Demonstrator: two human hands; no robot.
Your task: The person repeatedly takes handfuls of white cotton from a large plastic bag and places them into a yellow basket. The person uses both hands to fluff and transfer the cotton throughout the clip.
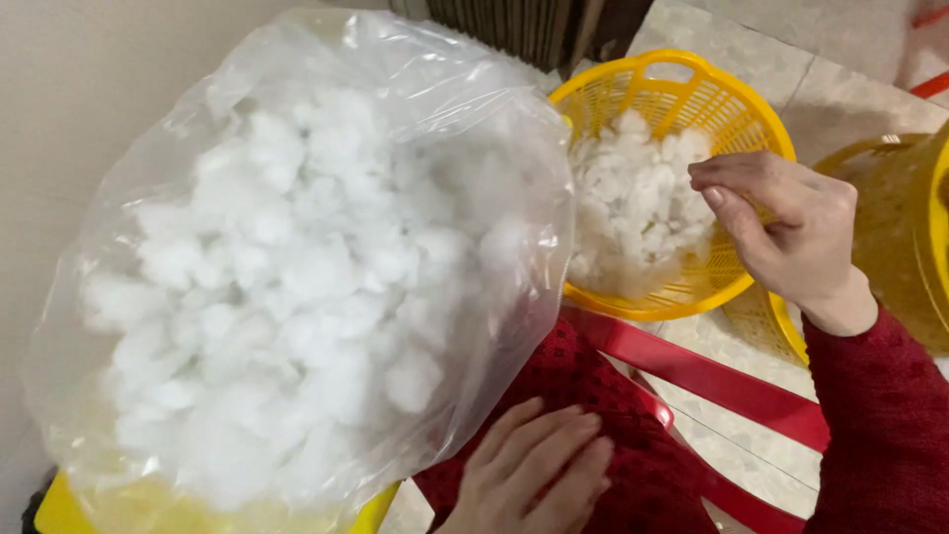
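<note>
A big clear plastic bag (297,267) stuffed with white fluffy fibre fills the left of the view, its mouth leaning toward a yellow plastic basket (736,109). White fibre tufts (633,203) lie piled in that basket. My right hand (786,232) hovers over the basket's right side with fingers curled; whether it pinches any fibre I cannot tell. My left hand (539,475) rests flat, fingers apart, on red knitted fabric (593,396) under the bag, holding nothing.
A second yellow basket (905,237) lies tipped at the right edge. A red plastic bar (722,381) crosses the tiled floor (840,94) below the basket. A yellow object (59,509) sits beneath the bag. A beige wall (79,109) stands left.
</note>
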